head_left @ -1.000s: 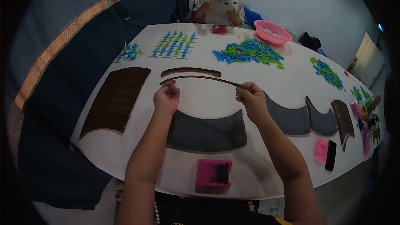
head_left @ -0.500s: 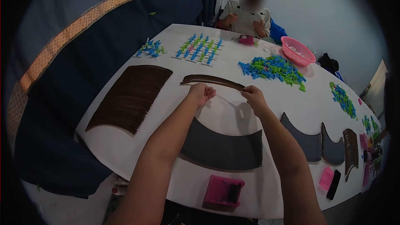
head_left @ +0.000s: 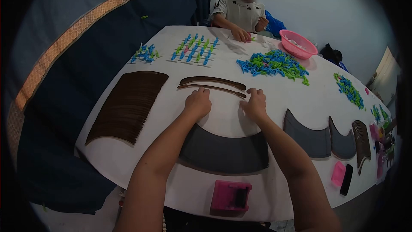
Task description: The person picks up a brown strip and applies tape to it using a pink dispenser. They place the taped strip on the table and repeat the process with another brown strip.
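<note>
Well in from the table's (head_left: 189, 193) near edge and roughly parallel to it, the nearer strip (head_left: 223, 90) is flanked at its right end by the unclenched right hand (head_left: 256, 104), while the left hand's (head_left: 198, 103) grip cannot be told.

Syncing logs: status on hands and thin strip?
Left hand at thin brown strip, grip unclear. Right hand open by its right end. Thicker brown piece just beyond.

Both bare hands (head_left: 227, 104) forward, fingers loosely curled
</note>
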Available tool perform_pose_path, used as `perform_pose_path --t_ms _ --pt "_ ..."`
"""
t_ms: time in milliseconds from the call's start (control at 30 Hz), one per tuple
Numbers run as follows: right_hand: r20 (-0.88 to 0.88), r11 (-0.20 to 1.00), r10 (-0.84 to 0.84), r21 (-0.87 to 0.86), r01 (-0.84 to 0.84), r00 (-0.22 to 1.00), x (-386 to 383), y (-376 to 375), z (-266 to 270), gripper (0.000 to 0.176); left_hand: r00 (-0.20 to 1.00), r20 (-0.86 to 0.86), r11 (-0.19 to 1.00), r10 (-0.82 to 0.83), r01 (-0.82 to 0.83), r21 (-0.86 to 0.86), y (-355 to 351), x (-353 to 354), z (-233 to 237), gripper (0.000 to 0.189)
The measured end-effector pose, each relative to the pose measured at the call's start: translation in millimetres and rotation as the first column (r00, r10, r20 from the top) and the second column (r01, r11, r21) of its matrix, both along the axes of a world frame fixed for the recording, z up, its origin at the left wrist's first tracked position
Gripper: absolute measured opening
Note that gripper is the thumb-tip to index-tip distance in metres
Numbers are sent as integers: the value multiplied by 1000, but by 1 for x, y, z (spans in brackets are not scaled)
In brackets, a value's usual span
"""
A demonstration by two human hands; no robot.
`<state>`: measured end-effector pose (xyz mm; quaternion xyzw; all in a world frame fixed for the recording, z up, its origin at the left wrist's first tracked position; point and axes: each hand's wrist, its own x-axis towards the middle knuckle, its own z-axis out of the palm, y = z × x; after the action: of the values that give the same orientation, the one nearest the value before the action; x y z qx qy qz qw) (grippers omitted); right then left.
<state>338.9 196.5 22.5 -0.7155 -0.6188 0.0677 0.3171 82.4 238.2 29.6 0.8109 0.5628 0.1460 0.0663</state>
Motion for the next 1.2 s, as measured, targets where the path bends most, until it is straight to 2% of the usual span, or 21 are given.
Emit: perform_pose_path --t_ms 33,100,133,233,367,433,833,1200 --pt "1 1000 -9 0 9 1000 -5 -9 2 50 1000 1 1000 -9 9 0 1 0 0 31" --pt "116 978 160 -156 -141 980 -16 -25 6 57 999 -38 998 -24 26 51 2 1 -1 35" --pt "157 972 168 -193 -136 973 -22 -32 11 62 999 -39 998 -35 37 49 4 2 -1 35" --pt "200 970 149 -218 -104 968 -26 -32 14 62 997 -69 998 -39 42 45 8 6 -2 38" --pt "196 982 110 -174 -76 974 -25 -23 8 65 997 -69 999 -32 35 39 13 9 0 41" --pt "194 971 120 -226 -75 974 -24 -19 10 70 997 -70 999 -32 35 36 16 10 -1 42" --pt "194 975 82 -220 -39 978 -23 -8 10 69 996 -89 999 -24 21 -33 29 16 4 45" --pt "190 969 70 -246 -21 979 -25 -3 12 70 998 -60 999 -13 15 34 33 16 -4 50"
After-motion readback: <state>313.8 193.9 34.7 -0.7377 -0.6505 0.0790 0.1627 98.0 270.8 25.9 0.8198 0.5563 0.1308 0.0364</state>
